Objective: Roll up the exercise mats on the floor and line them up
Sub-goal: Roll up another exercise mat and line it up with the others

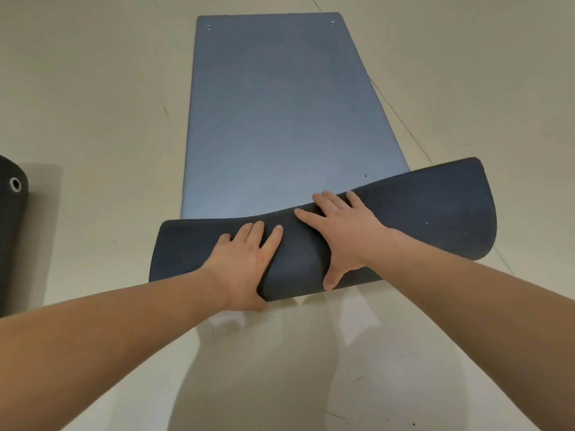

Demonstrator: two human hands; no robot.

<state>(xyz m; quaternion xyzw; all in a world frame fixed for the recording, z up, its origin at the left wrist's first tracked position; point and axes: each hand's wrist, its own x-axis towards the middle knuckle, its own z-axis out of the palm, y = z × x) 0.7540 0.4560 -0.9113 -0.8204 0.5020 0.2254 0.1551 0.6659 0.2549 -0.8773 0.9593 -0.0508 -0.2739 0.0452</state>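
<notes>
Blue-grey foam exercise mat (280,119) lies flat on the pale smooth floor (93,88), running from the person toward 12 o'clock. Two small metal eyelets (208,27) sit in its far corners. Its near end is turned over onto itself, showing the darker charcoal underside (420,213) as a loose, wide curl across the mat's width. The curl sits skewed, with its 3 o'clock end farther along than its 9 o'clock end.

Both hands sit near the middle of that curl, probably to pack the first turn tight before it is pushed along. The left hand (245,259) lies over the fold at about 7 o'clock of its centre, its fingers (258,234) nearly straight and close together on top and the thumb down at the near edge. The right hand (342,237) is just beside it toward 3 o'clock. Its fingers (326,203) are spread flat and reach over the leading edge onto the lighter face, and its thumb points back along the near side. Neither hand closes around the foam; both press with open palms, and the foam dents between them.

At 9 o'clock, well apart, a rolled dark mat (12,213) with an eyelet stands at the frame edge, so one roll looks done. This one seems barely begun. The unpressed ends flare up, so the roll may go crooked unless it is evened out.
</notes>
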